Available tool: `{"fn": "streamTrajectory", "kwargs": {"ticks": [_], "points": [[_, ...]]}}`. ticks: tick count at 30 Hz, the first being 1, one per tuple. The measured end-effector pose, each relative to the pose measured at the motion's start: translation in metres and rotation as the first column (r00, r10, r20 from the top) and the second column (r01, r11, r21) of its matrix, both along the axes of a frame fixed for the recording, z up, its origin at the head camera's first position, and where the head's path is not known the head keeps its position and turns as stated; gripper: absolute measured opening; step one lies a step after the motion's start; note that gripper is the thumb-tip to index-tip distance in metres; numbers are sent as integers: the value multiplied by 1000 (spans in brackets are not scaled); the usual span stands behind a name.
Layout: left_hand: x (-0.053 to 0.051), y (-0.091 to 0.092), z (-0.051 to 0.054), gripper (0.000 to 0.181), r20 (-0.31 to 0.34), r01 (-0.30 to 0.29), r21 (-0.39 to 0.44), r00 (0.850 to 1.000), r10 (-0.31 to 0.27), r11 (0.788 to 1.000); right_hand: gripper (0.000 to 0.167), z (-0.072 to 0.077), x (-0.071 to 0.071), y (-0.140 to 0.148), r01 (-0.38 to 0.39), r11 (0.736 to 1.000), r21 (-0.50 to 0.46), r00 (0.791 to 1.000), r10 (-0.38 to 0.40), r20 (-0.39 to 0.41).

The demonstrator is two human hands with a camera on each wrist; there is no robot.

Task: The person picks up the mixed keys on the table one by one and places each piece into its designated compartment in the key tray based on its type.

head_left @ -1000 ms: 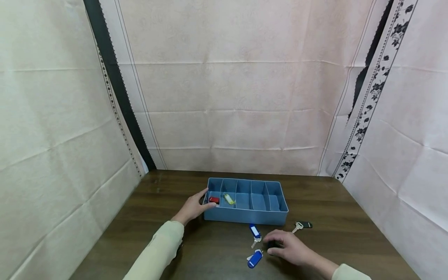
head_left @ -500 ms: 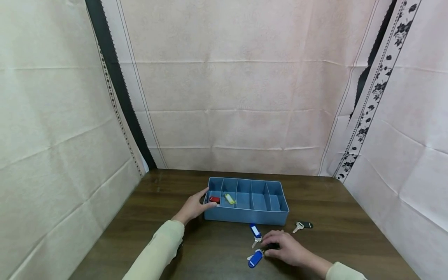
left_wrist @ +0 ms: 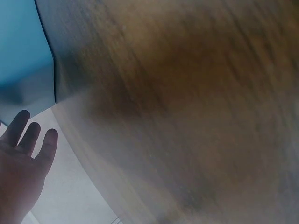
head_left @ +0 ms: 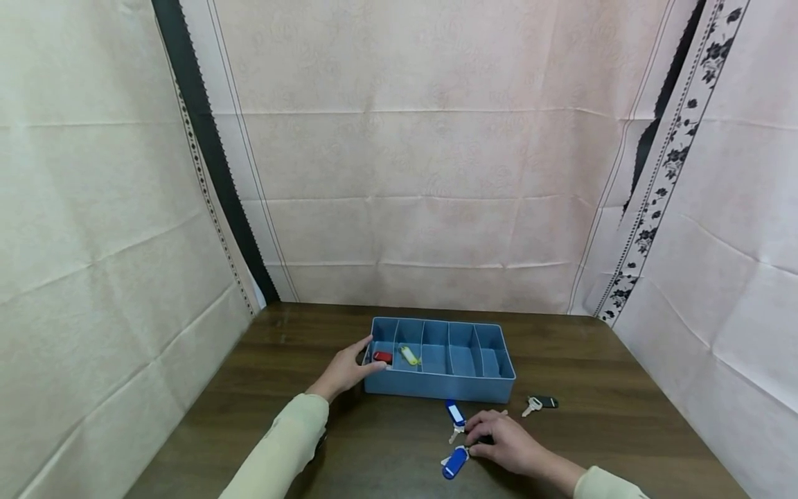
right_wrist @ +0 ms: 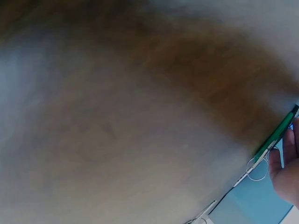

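My left hand (head_left: 339,374) rests at the left end of a blue divided box (head_left: 436,385), thumb on the front rim and index finger on the side wall. In the left wrist view several of its fingers (left_wrist: 30,135) reach out straight. My right hand (head_left: 508,443) hovers low over a dark key tag (head_left: 485,439), its thumb and index finger apart, near two blue key tags with keys: one blue tag (head_left: 455,463) in front and another (head_left: 455,414) nearer the box. The right wrist view shows a green key tag (right_wrist: 274,136) with a ring beside the fingers.
Inside the box, a red key tag (head_left: 383,357) lies in the leftmost compartment and a yellow one (head_left: 409,355) in the second. A key with a dark tag (head_left: 547,402) lies to the right on the brown table (head_left: 592,430). Pale cloth (head_left: 405,173) hangs around.
My right hand has shifted slightly left, its thumb coming close to the front blue key tag. My left hand and the box show no real movement.
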State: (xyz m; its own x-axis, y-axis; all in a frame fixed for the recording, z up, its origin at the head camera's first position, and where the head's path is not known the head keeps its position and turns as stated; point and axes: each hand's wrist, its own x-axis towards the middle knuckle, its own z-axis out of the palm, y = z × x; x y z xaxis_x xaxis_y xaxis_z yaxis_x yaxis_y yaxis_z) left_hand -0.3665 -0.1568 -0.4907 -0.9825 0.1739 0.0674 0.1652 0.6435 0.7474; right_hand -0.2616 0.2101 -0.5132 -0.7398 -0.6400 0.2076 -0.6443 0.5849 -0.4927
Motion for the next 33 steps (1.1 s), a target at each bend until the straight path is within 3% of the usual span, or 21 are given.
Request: {"fn": "streamTrajectory", "kwargs": {"ticks": [5,13,20,33], "points": [[1,1,0,85,0,0,4,1000,0,1000,6,0,-2,-1,-6,1000,-25,999,7,40],[-1,1,-1,87,-1,6,0,1000,-6,1000,8,0,2,-3,6,998,-59,1000,-4,26],[-1,1,0,87,10,0,7,1000,0,1000,10,11,3,-10,61,992,-113,989,-45,140],[0,1,0,87,16,-11,-4,1000,11,1000,9,34,4,-26,169,937,-305,975,-114,190]]}}
